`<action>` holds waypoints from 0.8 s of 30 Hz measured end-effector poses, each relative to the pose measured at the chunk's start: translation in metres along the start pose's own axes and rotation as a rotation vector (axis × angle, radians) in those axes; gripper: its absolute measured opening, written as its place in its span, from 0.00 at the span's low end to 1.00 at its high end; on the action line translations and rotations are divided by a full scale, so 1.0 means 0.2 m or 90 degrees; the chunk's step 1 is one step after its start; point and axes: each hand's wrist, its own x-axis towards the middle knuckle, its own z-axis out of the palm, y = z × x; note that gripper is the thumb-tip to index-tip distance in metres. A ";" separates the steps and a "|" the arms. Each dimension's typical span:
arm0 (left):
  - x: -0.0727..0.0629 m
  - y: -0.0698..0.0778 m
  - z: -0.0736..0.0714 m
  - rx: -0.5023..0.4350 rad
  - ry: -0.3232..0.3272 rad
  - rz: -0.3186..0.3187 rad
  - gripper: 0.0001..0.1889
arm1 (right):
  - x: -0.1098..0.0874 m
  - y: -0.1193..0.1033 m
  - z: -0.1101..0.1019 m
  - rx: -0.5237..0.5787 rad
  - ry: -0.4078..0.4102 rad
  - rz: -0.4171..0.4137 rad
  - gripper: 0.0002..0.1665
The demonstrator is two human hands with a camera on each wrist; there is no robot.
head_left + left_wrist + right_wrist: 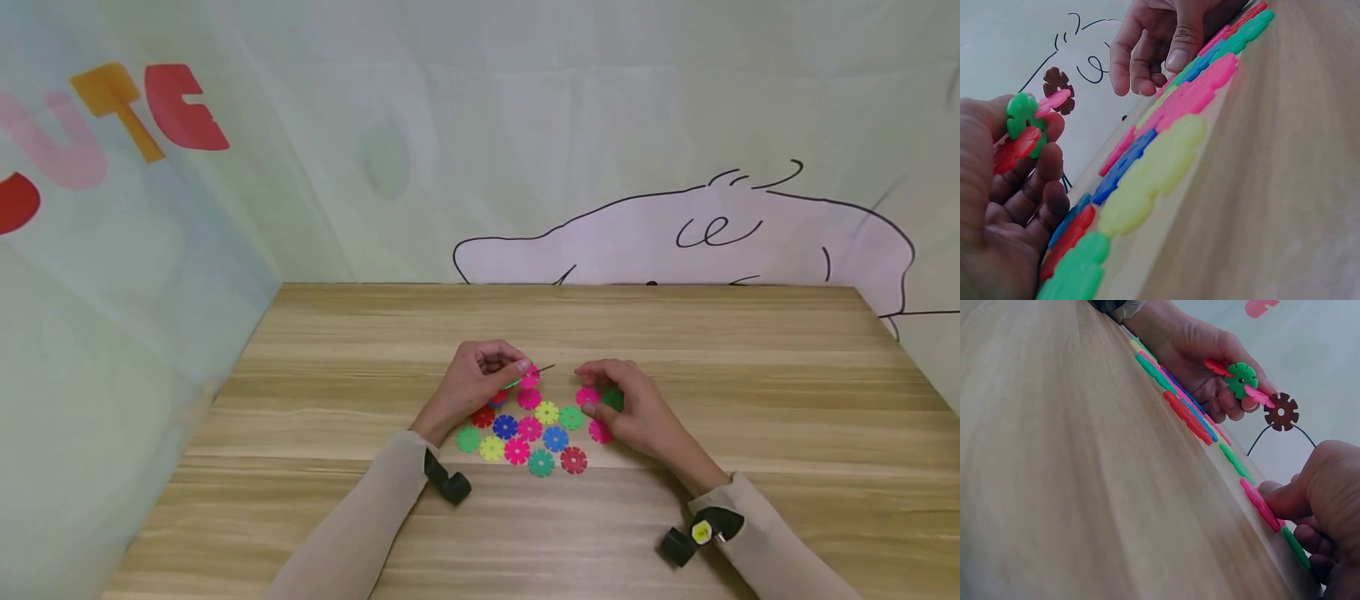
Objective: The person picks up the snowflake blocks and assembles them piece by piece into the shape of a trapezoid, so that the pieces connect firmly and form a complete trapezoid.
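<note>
In the head view, a linked chain (1259, 395), pinched in the left hand (482, 371), sits at the eleven o'clock edge of the loose discs (525, 433), its long axis running from eight to two o'clock, brown disc (1290, 414) at the two o'clock tip. At the group's three o'clock the right hand (633, 408) has thumb and bent fingers apart beside a pink disc (588, 395), contact unclear. The chain counts four: red, green, pink, brown; sixteen lie loose: five pink, four green, three blue, two yellow, two red.

Smooth plastic discs (534, 434), wood-grain tabletop (540, 533), cloth sleeves (337, 521)
</note>
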 end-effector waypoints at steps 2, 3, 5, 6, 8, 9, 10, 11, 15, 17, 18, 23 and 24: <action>0.00 0.00 0.00 -0.003 0.000 0.002 0.08 | 0.00 0.00 0.00 -0.003 0.001 0.004 0.25; 0.00 0.00 0.00 -0.002 0.000 0.003 0.08 | 0.00 0.00 0.00 -0.005 0.001 0.006 0.25; 0.00 0.00 0.00 -0.003 0.000 0.005 0.08 | 0.00 0.00 0.00 -0.007 0.000 0.008 0.25; 0.00 0.00 0.00 -0.003 0.001 0.005 0.08 | 0.00 0.00 0.01 -0.007 -0.001 0.007 0.25; 0.00 0.00 0.00 0.000 0.001 0.004 0.08 | 0.00 0.00 0.01 -0.006 -0.002 0.005 0.24; 0.00 0.00 0.00 0.002 0.001 0.003 0.08 | 0.00 0.00 0.01 -0.004 -0.002 0.004 0.24; 0.00 0.00 0.00 0.002 0.001 0.002 0.08 | 0.00 0.00 0.01 -0.004 -0.002 0.004 0.24; 0.00 0.00 0.00 0.003 0.001 0.001 0.08 | 0.00 0.00 0.01 -0.004 -0.002 0.007 0.25; 0.00 0.00 0.00 0.003 0.001 -0.001 0.08 | 0.00 -0.01 0.00 -0.018 -0.002 0.025 0.27; 0.00 0.00 0.00 0.003 0.001 0.000 0.08 | 0.00 -0.01 0.00 -0.029 -0.003 0.034 0.28; 0.00 0.00 0.00 0.002 0.001 0.001 0.08 | 0.00 -0.02 0.00 -0.033 -0.003 0.037 0.28; 0.00 0.00 0.00 0.003 0.000 0.001 0.08 | 0.00 -0.02 0.00 -0.029 -0.001 0.037 0.26; 0.00 0.00 0.00 0.003 0.000 0.001 0.08 | 0.00 -0.01 0.00 -0.026 0.000 0.033 0.26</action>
